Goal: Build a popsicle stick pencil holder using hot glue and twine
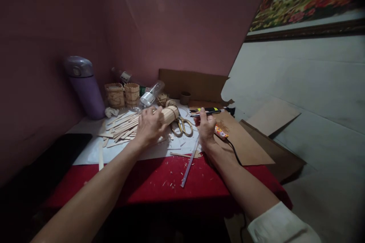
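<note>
My left hand [149, 126] is closed round a cylinder of wooden craft sticks [171, 113], whose banded end points right. Loose craft sticks [122, 127] lie piled beside and under that hand. In my right hand [207, 129] is a dark pen [210, 113], pinched with the thumb on top and its tip pointing left. Gold-handled scissors [182, 126] lie between the two hands. Just right of my right wrist rests a flower-patterned glue gun [221, 132] with a black cord. A translucent glue stick [188, 165] extends over the red cloth near that wrist.
Two small stick-covered cups [132, 95], a clear plastic bottle [152, 93] and a twine ball [163, 99] stand behind. A purple flask [87, 89] is at the left. Cardboard [242, 140] covers the right side. Wood scraps litter the red cloth [154, 178].
</note>
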{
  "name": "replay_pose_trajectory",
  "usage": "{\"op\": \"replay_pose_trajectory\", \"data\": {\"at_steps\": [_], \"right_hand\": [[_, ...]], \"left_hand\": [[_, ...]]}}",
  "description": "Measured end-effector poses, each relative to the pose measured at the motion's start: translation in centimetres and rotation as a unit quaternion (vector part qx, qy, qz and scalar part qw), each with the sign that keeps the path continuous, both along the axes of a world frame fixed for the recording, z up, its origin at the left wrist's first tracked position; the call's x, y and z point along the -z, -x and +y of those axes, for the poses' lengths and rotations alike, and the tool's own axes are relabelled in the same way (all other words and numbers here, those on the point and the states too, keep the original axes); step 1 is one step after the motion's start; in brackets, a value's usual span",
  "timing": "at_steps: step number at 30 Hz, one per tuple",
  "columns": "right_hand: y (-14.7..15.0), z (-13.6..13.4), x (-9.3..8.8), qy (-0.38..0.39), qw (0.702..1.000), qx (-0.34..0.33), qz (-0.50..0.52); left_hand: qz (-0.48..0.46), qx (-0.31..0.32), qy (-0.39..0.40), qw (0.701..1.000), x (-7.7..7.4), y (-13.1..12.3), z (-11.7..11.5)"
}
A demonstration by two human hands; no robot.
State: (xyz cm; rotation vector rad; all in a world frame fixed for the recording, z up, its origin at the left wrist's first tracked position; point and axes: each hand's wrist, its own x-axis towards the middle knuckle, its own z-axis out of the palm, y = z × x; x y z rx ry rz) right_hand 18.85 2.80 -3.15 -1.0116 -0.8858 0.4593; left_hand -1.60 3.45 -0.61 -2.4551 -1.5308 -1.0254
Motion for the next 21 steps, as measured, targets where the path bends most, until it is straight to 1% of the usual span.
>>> {"op": "replay_pose_trajectory", "data": {"at_steps": [1,2,4,5,6,7,9,11,17,21], "right_hand": [[0.1,-0.1,0.0,-0.002,1.000,0.003,-0.003],[0.2,-0.2,-0.1,-0.005,1.000,0.008,-0.006],[0.3,-0.4,-0.3,-0.011,1.000,0.015,-0.014],[0.4,-0.5,-0.4,-0.013,1.000,0.016,-0.018],[0.5,-0.6,-0.5,-0.015,0.999,0.018,-0.021],[0.6,-0.8,-0.6,-0.016,0.999,0.018,-0.026],[0.8,-1.1,-0.9,-0.017,0.999,0.018,-0.039],[1.0,-1.4,-1.1,-0.015,0.998,0.018,-0.054],[1.6,-1.9,-1.1,-0.016,0.998,0.001,-0.066],[1.8,-2.1,-1.0,-0.040,0.995,-0.011,-0.093]], "left_hand": [[-0.001,0.036,-0.038,0.999,-0.2,0.1,0.0],[0.005,0.088,-0.059,0.994,-0.5,0.1,-0.1],[0.056,0.202,-0.051,0.976,-0.9,0.0,-0.6],[0.095,0.243,-0.038,0.965,-1.1,-0.2,-0.9],[0.139,0.269,-0.032,0.953,-1.2,-0.4,-1.3],[0.182,0.276,-0.035,0.943,-1.2,-0.7,-1.7],[0.262,0.266,-0.044,0.927,-1.2,-1.2,-2.4],[0.307,0.250,-0.045,0.917,-1.0,-1.7,-2.8],[0.331,0.235,-0.040,0.913,-0.6,-2.1,-2.8],[0.349,0.200,-0.039,0.914,0.0,-2.0,-2.9]]}}
